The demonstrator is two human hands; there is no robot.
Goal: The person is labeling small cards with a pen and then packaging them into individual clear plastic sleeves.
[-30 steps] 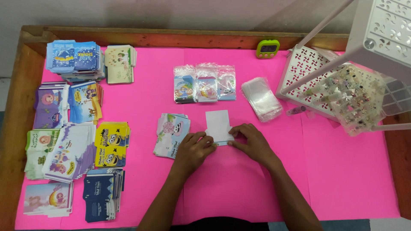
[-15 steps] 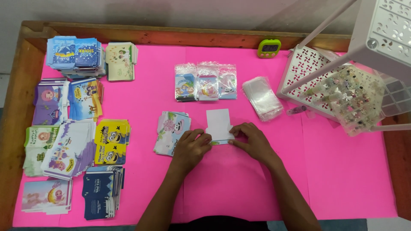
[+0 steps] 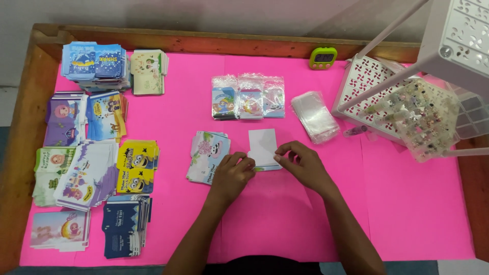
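A small white envelope (image 3: 263, 146) lies face down near the middle of the bench (image 3: 407, 214), on its pink cover. The left hand (image 3: 232, 175) pinches the envelope's lower left corner, fingers closed on it, and the right hand (image 3: 301, 165) pinches its lower right corner in the same way, thumb and forefinger closed on the paper.

Just to the left of the envelope, touching the left hand, sits a small stack of printed envelopes (image 3: 206, 155). Toward the far edge lie three filled clear sleeves (image 3: 248, 97) in a row, with a pile of empty clear sleeves (image 3: 314, 116) beside them on the right. A green timer (image 3: 323, 57) stands at the far edge. A white perforated rack (image 3: 367, 86) and a clear box of small trinkets (image 3: 425, 119) take up the far right corner. Along the left edge, many stacks of coloured envelopes (image 3: 91, 153) run from the far corner to the near one.
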